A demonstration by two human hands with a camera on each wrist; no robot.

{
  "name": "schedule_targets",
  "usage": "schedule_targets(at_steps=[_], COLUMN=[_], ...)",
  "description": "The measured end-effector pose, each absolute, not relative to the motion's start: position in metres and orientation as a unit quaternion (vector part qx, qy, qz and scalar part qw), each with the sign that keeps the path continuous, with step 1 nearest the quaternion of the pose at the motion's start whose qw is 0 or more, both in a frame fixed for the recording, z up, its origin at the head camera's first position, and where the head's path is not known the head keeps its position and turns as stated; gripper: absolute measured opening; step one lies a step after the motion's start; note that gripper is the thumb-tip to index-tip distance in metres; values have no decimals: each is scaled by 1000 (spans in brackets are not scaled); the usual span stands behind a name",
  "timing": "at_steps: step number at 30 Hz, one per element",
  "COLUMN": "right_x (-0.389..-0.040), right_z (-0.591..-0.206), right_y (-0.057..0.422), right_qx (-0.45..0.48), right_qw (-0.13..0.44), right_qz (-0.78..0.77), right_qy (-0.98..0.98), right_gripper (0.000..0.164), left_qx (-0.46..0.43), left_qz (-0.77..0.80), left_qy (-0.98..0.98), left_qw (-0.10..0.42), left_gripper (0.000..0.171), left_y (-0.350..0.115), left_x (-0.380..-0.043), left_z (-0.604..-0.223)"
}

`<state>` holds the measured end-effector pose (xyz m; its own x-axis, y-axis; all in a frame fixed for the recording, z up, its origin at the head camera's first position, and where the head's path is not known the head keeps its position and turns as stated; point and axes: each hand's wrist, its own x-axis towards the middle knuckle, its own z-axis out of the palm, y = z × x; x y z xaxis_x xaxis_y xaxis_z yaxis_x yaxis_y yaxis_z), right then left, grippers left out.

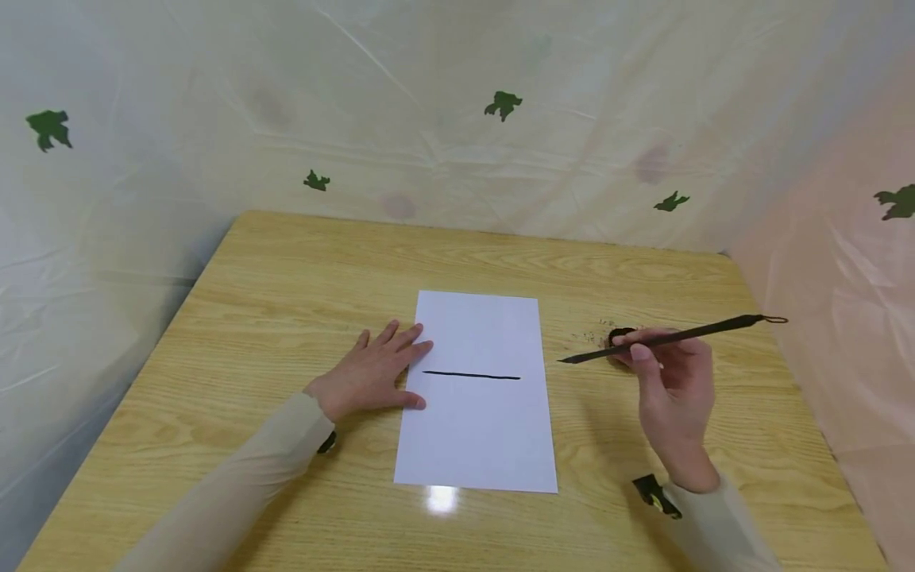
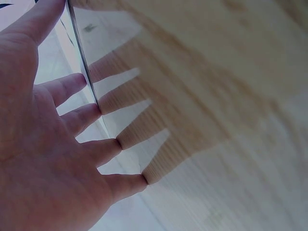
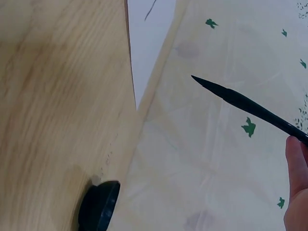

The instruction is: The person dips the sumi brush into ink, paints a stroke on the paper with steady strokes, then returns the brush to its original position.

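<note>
A white sheet of paper [image 1: 475, 437] lies on the table, with one black horizontal stroke [image 1: 472, 375] across its middle. Fingers spread, my left hand [image 1: 372, 369] rests at the sheet's left edge, fingertips and thumb touching it. In my right hand [image 1: 675, 397] I hold a dark writing brush [image 1: 722, 326] with a hanging loop, raised right of the paper. Its pointed tip faces left, clear of the sheet; the right wrist view shows the brush [image 3: 250, 107] in the air. A small black round dish [image 3: 98, 206] stands on the table, partly hidden behind the right hand in the head view.
Small dark specks [image 1: 589, 335] mark the wooden table [image 1: 322, 262] beside the dish. Pale curtains [image 1: 429, 95] with green bird-shaped patches hang along the table's back and sides. A bright reflection glints below the paper.
</note>
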<state>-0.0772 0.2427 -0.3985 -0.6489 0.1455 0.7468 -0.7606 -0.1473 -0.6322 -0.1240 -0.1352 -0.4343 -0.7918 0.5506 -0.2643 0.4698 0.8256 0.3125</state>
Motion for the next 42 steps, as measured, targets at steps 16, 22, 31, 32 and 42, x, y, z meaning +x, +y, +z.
schedule_targets(at_steps=[16, 22, 31, 32, 42], right_x=[-69, -67, -65, -65, -65], right_z=[-376, -374, -374, -374, -372], right_y=[263, 275, 296, 298, 314], right_qx=[271, 261, 253, 253, 253], right_qw=[371, 378, 392, 394, 398], right_qz=[727, 738, 740, 738, 723], right_qy=[-510, -494, -485, -486, -505], right_gripper=[26, 26, 28, 28, 28], left_qx=[273, 274, 274, 274, 275], left_qz=[121, 125, 126, 126, 123], left_qy=[939, 938, 938, 938, 938], left_qw=[171, 172, 172, 171, 171], left_gripper=[92, 92, 92, 92, 92], left_y=[-136, -136, -136, -136, -136], left_x=[-124, -124, -123, -123, -124], left_z=[-435, -434, -434, -434, -433])
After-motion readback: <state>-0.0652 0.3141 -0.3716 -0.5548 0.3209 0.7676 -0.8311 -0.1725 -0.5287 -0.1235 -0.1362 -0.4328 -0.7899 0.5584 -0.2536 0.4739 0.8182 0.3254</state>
